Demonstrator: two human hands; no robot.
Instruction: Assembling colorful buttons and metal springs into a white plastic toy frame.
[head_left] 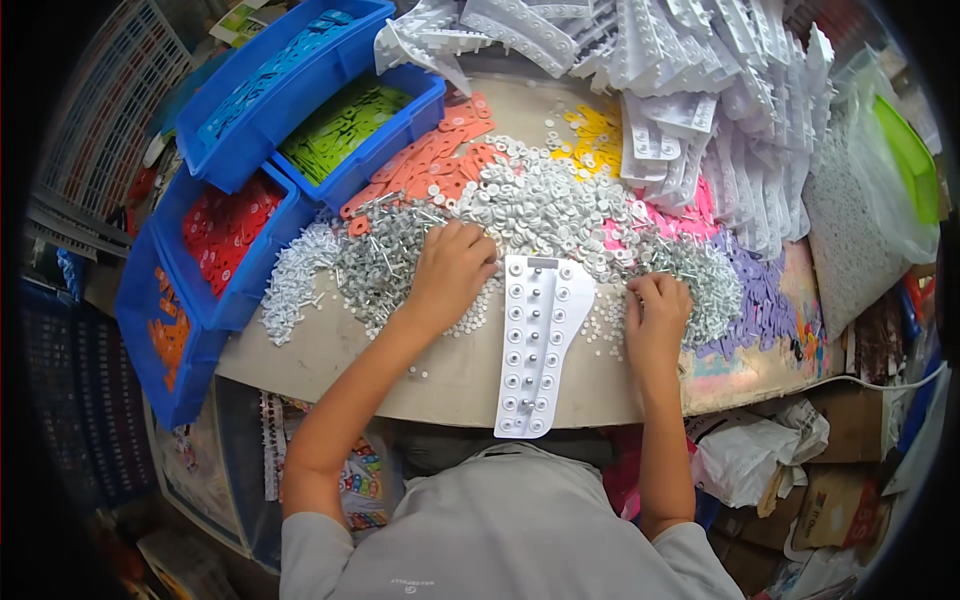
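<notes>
A white plastic panel [575, 300], straight on its left side and curved on its right, lies upright in front of me at the table's near edge. Round white studs run down both sides, and small metal pins [536, 293] stand along its middle channel. Left of it, my left hand [455, 268] rests at the border between a heap of silver screws [375, 265] and a mound of white round caps [545, 205]. Its fingers are curled together. To the panel's right, my right hand [660, 305] has bent fingers drawn together beside another silver screw heap [705, 275]. Whatever either hand holds is too small to make out.
Blue bins [300, 180] at the left hold colored flat pieces. White pegs [295, 285], coral pieces [425, 155], yellow pieces [597, 140], pink pieces [690, 205] and purple pieces [755, 300] lie in heaps. White panels [740, 130] are stacked at the far right, near a clear bag [860, 210].
</notes>
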